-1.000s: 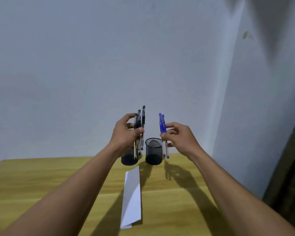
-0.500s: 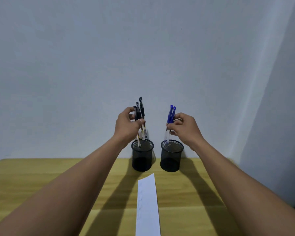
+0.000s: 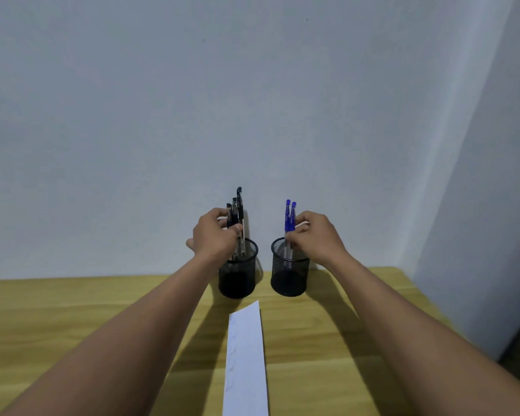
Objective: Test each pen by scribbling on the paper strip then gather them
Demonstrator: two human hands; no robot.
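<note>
On table (image 3: 72,310), black pens (image 3: 240,211) in left cup (image 3: 237,280), blue pens (image 3: 289,217) in right cup (image 3: 288,280)

both arms stretched forward, bare, roughly parallel, converging a little toward the hands. left forearm (image 3: 132,331) comes up from the lower left, right forearm (image 3: 403,319) from the lower right. left hand (image 3: 213,235) back-of-hand up, fingers curled round a bunch of black pens (image 3: 237,211), thumb sticking out low on the left side. right hand (image 3: 315,237) at about the same height, well apart from the left, fingertips pinching two blue pens (image 3: 289,217) held upright. wrists near straight.
</note>
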